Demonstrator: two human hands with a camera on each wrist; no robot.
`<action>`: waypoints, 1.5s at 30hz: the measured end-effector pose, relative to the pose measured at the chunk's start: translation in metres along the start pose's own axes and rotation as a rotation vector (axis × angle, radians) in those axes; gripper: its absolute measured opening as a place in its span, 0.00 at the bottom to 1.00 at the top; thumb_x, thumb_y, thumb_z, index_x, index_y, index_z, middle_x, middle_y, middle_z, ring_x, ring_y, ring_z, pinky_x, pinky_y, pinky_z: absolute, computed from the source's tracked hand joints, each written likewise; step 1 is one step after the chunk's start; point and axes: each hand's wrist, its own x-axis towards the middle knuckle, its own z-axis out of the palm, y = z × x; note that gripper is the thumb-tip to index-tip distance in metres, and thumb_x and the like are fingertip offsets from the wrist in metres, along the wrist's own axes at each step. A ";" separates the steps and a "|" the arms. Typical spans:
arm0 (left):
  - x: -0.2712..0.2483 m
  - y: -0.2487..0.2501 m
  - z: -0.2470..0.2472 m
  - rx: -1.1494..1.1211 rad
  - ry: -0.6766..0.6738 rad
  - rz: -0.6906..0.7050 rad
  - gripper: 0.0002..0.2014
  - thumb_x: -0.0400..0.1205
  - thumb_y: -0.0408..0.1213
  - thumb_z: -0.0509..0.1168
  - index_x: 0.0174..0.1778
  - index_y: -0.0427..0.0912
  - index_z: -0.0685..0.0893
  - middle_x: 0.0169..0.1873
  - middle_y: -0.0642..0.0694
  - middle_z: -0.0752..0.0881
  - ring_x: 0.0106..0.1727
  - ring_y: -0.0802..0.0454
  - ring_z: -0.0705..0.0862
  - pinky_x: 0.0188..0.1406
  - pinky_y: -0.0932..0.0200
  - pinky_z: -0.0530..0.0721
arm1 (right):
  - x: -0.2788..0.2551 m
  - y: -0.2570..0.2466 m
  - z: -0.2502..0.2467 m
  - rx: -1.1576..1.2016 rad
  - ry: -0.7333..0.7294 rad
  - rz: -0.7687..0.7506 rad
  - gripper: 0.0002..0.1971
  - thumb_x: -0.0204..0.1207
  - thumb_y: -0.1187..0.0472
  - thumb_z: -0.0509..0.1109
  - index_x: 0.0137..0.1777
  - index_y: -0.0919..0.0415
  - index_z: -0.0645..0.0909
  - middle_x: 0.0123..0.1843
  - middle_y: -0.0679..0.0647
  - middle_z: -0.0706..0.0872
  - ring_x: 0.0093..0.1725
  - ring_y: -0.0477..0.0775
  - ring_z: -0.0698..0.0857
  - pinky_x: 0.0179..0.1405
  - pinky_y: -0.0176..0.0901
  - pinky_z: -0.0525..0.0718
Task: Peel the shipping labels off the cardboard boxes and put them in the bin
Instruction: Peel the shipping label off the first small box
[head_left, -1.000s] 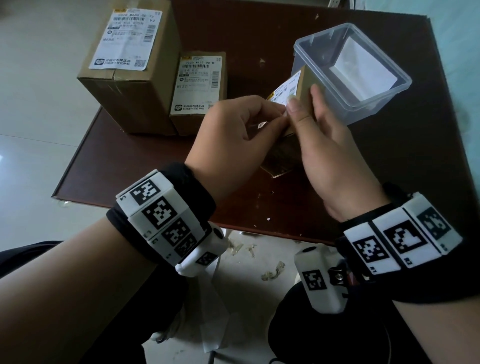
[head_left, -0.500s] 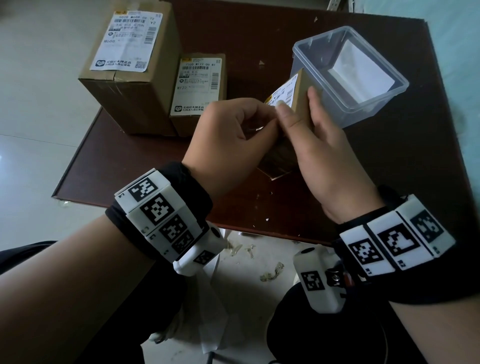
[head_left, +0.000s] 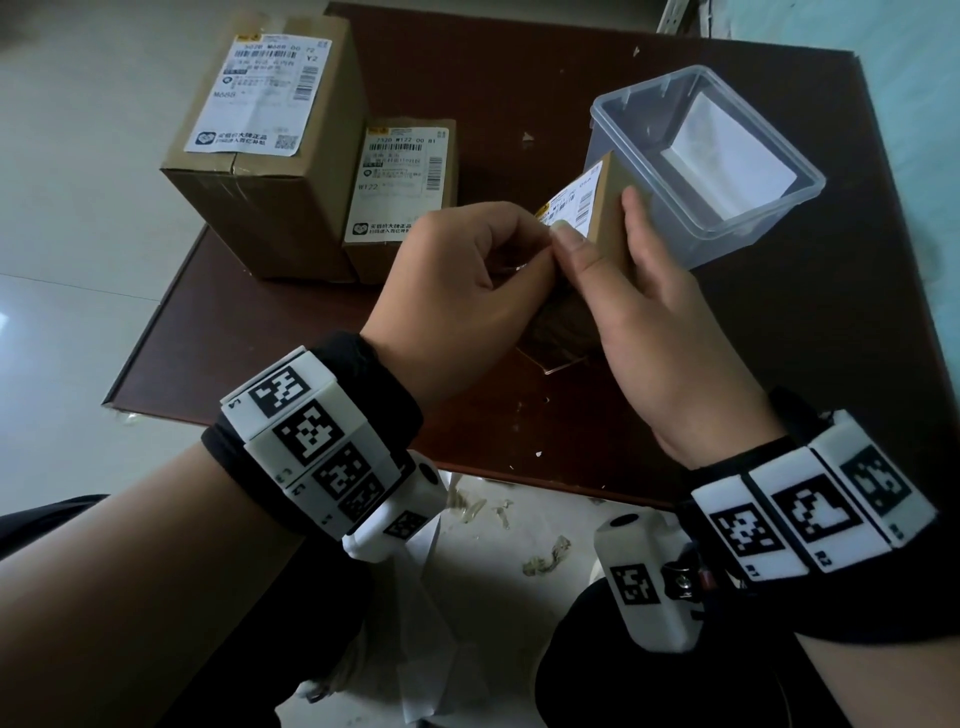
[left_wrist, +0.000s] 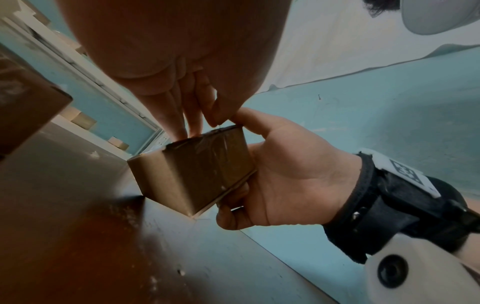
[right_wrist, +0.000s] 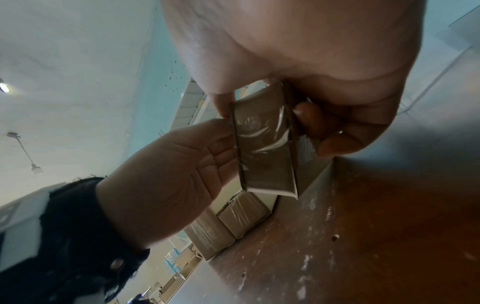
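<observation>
A small cardboard box (head_left: 615, 208) stands tilted on one corner on the dark brown table (head_left: 675, 415), beside the clear plastic bin (head_left: 623, 140). My right hand (head_left: 649, 322) grips it, thumb on the labelled face and fingers behind. Its white shipping label (head_left: 574, 200) faces left. My left hand (head_left: 467, 270) is curled, its fingertips (left_wrist: 187, 123) picking at the label's near corner against the right thumb. In the right wrist view the box (right_wrist: 262, 148) shows its taped end. A white peeled label (head_left: 727, 161) lies in the bin.
A large cardboard box (head_left: 260, 218) with a label (head_left: 260, 93) stands at the table's far left. A medium box (head_left: 400, 257) with a label (head_left: 397, 182) stands beside it. Paper scraps (head_left: 545, 558) lie on the floor below the near table edge.
Both hands and the small box have stayed almost in place. My right thumb has slid slightly along the label's near edge.
</observation>
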 end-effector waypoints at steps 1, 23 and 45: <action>0.000 0.000 0.000 0.001 -0.002 -0.001 0.06 0.85 0.32 0.71 0.48 0.35 0.92 0.38 0.52 0.91 0.39 0.63 0.90 0.36 0.69 0.85 | 0.000 0.001 0.000 0.000 0.001 -0.001 0.45 0.84 0.31 0.67 0.94 0.35 0.46 0.92 0.41 0.65 0.85 0.40 0.73 0.85 0.51 0.74; -0.001 0.005 -0.002 -0.024 -0.007 -0.027 0.06 0.86 0.34 0.72 0.51 0.35 0.92 0.41 0.55 0.91 0.42 0.68 0.90 0.36 0.75 0.83 | -0.004 -0.006 0.000 -0.026 0.010 0.005 0.41 0.89 0.36 0.63 0.95 0.39 0.46 0.93 0.41 0.64 0.85 0.41 0.72 0.85 0.46 0.73; 0.001 0.003 0.000 -0.011 0.003 -0.031 0.07 0.85 0.37 0.72 0.49 0.36 0.91 0.45 0.52 0.93 0.46 0.61 0.91 0.41 0.69 0.87 | -0.002 -0.006 0.000 -0.062 0.024 0.019 0.37 0.93 0.42 0.58 0.95 0.42 0.44 0.93 0.47 0.65 0.86 0.47 0.72 0.86 0.53 0.72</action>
